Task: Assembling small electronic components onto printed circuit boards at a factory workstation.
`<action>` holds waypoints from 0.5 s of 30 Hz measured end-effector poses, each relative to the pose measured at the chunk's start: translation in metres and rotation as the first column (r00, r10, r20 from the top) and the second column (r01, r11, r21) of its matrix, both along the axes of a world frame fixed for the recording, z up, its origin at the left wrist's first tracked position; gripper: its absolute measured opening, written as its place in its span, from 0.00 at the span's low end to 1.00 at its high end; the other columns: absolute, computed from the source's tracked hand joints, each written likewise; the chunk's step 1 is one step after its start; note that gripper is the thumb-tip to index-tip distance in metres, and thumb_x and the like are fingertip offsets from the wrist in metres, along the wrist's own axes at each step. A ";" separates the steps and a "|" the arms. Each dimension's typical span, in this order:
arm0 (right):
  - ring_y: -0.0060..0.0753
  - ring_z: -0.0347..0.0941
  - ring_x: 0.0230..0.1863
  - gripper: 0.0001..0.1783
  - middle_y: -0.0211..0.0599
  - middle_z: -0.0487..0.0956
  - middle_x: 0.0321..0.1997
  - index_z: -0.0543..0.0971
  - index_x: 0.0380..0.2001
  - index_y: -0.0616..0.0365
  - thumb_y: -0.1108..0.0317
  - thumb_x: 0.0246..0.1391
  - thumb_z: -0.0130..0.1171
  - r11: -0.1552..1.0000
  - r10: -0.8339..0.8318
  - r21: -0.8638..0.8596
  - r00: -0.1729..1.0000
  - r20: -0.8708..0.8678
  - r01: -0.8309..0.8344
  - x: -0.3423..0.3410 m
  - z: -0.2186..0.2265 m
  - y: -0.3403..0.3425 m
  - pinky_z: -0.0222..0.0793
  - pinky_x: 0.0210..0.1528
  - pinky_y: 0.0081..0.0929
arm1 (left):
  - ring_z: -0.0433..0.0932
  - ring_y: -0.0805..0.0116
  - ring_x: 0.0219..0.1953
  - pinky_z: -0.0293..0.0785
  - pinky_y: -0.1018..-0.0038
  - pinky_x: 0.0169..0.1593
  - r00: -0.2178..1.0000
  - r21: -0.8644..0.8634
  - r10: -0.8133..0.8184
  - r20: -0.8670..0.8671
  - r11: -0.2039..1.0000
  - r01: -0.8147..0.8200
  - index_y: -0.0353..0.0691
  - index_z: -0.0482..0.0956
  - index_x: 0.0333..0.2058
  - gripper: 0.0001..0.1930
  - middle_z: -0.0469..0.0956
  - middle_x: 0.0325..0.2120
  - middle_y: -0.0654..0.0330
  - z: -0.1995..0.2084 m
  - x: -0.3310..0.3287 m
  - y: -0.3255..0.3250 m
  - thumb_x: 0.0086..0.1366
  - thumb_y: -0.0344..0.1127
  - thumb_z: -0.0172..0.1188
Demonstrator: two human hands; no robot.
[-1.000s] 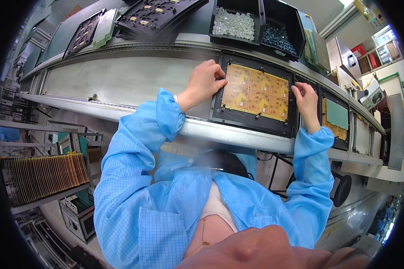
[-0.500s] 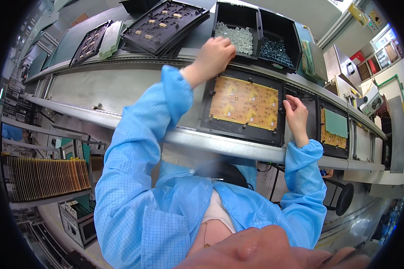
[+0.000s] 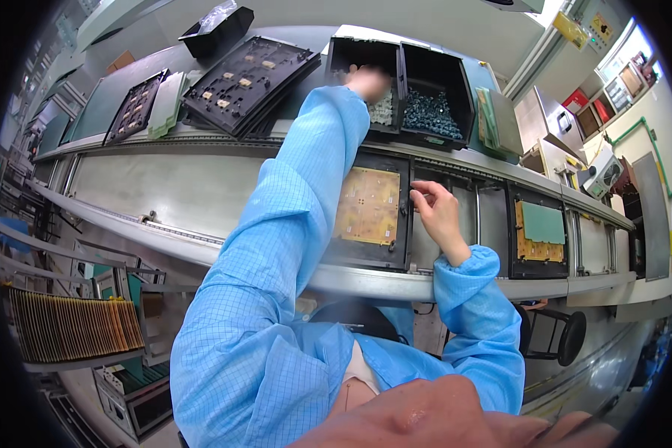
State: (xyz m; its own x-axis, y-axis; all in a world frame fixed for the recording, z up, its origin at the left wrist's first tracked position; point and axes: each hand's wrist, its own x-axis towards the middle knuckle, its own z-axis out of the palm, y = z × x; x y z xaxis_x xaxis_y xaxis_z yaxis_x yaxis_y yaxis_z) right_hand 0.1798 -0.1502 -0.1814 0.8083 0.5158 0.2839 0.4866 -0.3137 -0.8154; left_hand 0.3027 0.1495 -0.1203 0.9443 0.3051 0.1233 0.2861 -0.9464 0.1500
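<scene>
A yellow circuit board [image 3: 368, 204] lies in a black carrier frame [image 3: 369, 254] on the conveyor in front of me. My left hand [image 3: 367, 81] reaches far forward into a black bin [image 3: 358, 54] of small pale parts; it is blurred, so its grip cannot be made out. My right hand [image 3: 437, 211] hovers at the carrier's right edge with fingers loosely curled and nothing visible in them. Beside the first bin stands a second black bin [image 3: 434, 75] holding small blue-grey parts.
Black component trays [image 3: 250, 75] are stacked at the back left, with another tray [image 3: 134, 112] further left. A second carrier with a yellow and green board [image 3: 539, 231] sits on the conveyor to the right. A rack of upright boards [image 3: 71, 325] stands lower left. A stool [image 3: 567, 336] is at right.
My left hand has left the board's upper left corner and stretched forward into the parts bin. My right hand has shifted from the carrier's right corner to its right edge. The view has tilted.
</scene>
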 end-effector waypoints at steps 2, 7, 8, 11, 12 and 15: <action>0.27 0.78 0.26 0.10 0.42 0.81 0.34 0.82 0.39 0.63 0.71 0.54 0.62 0.997 0.007 0.074 0.997 -0.071 -0.002 -0.003 0.000 0.005 0.73 0.30 0.24 | 0.67 0.48 0.60 0.65 0.50 0.60 0.998 0.026 -0.043 -0.056 0.999 0.045 0.43 0.74 0.55 0.24 0.72 0.56 0.52 -0.004 0.007 0.013 0.70 0.52 0.42; 0.28 0.78 0.26 0.10 0.42 0.81 0.33 0.82 0.39 0.63 0.71 0.54 0.62 0.996 0.009 0.089 0.997 -0.081 -0.002 -0.003 -0.002 0.007 0.73 0.30 0.24 | 0.73 0.51 0.57 0.71 0.58 0.58 0.910 0.097 -0.240 -0.339 0.953 0.287 0.41 0.76 0.55 0.23 0.76 0.52 0.49 0.008 0.016 0.040 0.69 0.47 0.44; 0.29 0.78 0.25 0.10 0.42 0.80 0.33 0.82 0.39 0.63 0.71 0.54 0.62 0.996 0.020 0.085 0.998 -0.058 -0.015 -0.003 -0.002 0.010 0.73 0.29 0.24 | 0.75 0.51 0.55 0.72 0.60 0.57 0.900 0.092 -0.276 -0.338 0.942 0.323 0.39 0.77 0.54 0.23 0.76 0.52 0.48 0.007 0.013 0.049 0.68 0.46 0.46; 0.34 0.78 0.30 0.10 0.42 0.79 0.34 0.81 0.39 0.62 0.71 0.54 0.63 0.997 -0.042 0.059 0.999 0.012 0.042 -0.006 0.009 0.009 0.74 0.35 0.29 | 0.77 0.50 0.52 0.73 0.60 0.55 0.883 0.026 -0.334 -0.328 0.932 0.362 0.36 0.79 0.50 0.21 0.78 0.49 0.47 0.033 -0.006 0.016 0.67 0.43 0.47; 0.34 0.78 0.30 0.10 0.42 0.79 0.34 0.81 0.39 0.62 0.71 0.54 0.63 0.997 -0.047 0.060 0.999 0.007 0.046 -0.009 0.016 0.010 0.74 0.35 0.29 | 0.77 0.49 0.51 0.74 0.60 0.54 0.891 0.034 -0.298 -0.342 0.944 0.329 0.36 0.79 0.50 0.20 0.78 0.49 0.46 0.048 -0.017 0.004 0.67 0.42 0.49; 0.42 0.76 0.39 0.11 0.43 0.78 0.36 0.80 0.39 0.62 0.71 0.52 0.63 0.999 -0.030 -0.023 0.953 0.301 0.039 -0.007 0.030 0.023 0.72 0.42 0.34 | 0.78 0.49 0.49 0.75 0.60 0.52 0.895 0.052 -0.266 -0.358 0.951 0.304 0.36 0.80 0.48 0.18 0.79 0.47 0.46 0.055 -0.032 0.007 0.66 0.40 0.51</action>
State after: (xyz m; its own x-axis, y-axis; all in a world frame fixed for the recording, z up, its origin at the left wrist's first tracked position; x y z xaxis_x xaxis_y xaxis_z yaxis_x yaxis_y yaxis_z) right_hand 0.1730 -0.1272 -0.1516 0.7054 0.5006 0.5018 0.6961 -0.3558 -0.6236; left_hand 0.2712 0.1562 -0.0653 0.9781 0.0196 -0.2074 0.0175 -0.9998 -0.0122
